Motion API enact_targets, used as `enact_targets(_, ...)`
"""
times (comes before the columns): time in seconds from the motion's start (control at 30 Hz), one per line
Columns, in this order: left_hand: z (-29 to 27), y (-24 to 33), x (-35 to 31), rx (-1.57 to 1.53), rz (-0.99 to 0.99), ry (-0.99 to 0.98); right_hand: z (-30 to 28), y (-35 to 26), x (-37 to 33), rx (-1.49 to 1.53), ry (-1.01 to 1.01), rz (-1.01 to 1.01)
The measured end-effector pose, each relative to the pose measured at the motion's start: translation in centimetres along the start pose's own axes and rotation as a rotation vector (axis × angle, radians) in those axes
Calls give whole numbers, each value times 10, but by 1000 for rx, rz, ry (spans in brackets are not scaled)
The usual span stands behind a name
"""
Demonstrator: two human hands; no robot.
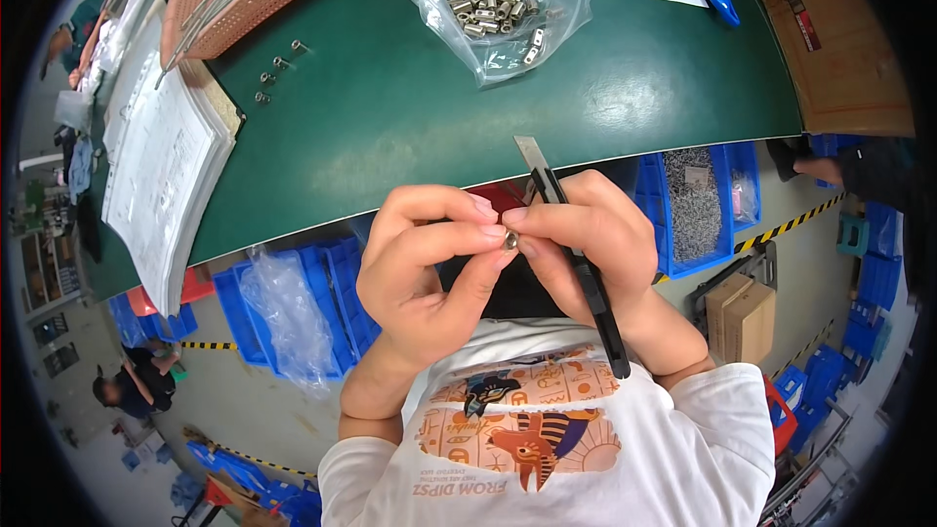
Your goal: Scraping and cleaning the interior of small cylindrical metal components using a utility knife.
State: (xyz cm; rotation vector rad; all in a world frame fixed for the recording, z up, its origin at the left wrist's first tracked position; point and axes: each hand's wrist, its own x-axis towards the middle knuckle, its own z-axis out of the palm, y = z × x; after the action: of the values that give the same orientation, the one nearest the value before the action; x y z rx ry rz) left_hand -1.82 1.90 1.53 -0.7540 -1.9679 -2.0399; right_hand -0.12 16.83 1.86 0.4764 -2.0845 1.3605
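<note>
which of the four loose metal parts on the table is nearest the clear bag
The upper-right metal part, at the row's end; the other three lie further left, toward the stack of papers.

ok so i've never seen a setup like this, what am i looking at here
There is no machine: a person works with two bare hands, seen from a wide fisheye camera worn on their own head and looking down, so straight edges bend. The left hand and right hand meet at a small metal part; the right also holds a utility knife, blade out. On the green table lie a clear bag of metal pieces, a pink basket, papers and four loose fittings.
</note>
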Motion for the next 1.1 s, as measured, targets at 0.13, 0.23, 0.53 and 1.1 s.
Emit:
enact_targets(0.13, -2, 1, 1, 49, 45, -15, 0, 0, 0, -17, -12, -22)
enact_targets(0.23, -4, 1, 2, 111, 80, -10, -6, -3, 1, 15, -65, 31)
enact_targets(0.53, 0, 7, 6, 188, -18, 8, -3, -10, -8, 688, -145, 654)
enact_targets(1.1, 2, 8, 4, 45, -96, -72, -6, 0, -10, 591, -246, 477)
